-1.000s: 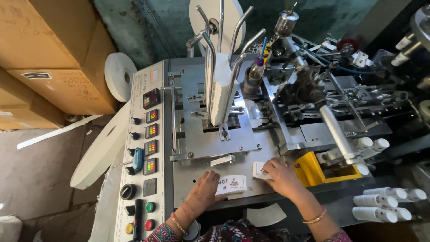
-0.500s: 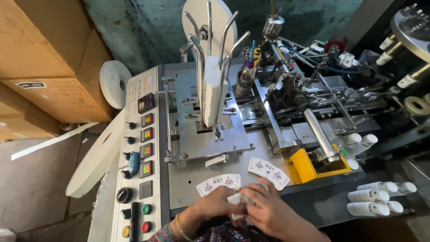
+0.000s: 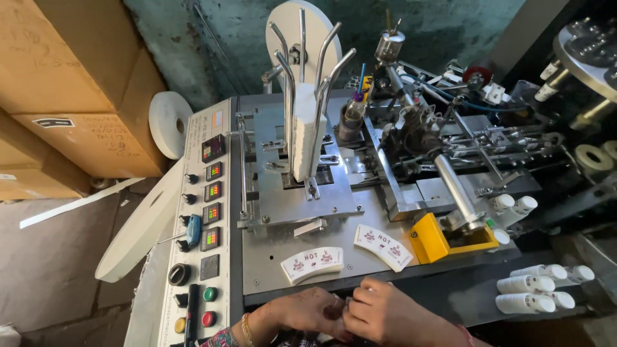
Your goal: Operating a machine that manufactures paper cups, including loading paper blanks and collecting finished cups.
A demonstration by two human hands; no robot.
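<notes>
Left hand [image 3: 297,316] and right hand [image 3: 384,316] meet at bottom centre, below the worktop [image 3: 270,260] edge; finger closure cannot be told. 2 curved paper blanks [image 3: 313,263] lie just above, untouched, bare plate around them.

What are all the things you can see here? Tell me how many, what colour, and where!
curved paper cup blanks: 2, white with dark print, flat on the machine bed just beyond the hands
stack of blanks: 1, white, upright between bent metal rods
machine bed: 1, grey metal, centre
control panel: 1, pale, with small lit displays, black knobs and green, red and yellow buttons, left of the bed
yellow guard: 1, right of the blanks
paper rolls: 2, white, left and top
cardboard boxes: several, brown, far left
paper cups: several, white, lying at the right
left hand: 1, bottom edge, bangle on the wrist, fingers meeting the other hand
right hand: 1, bottom edge
</notes>
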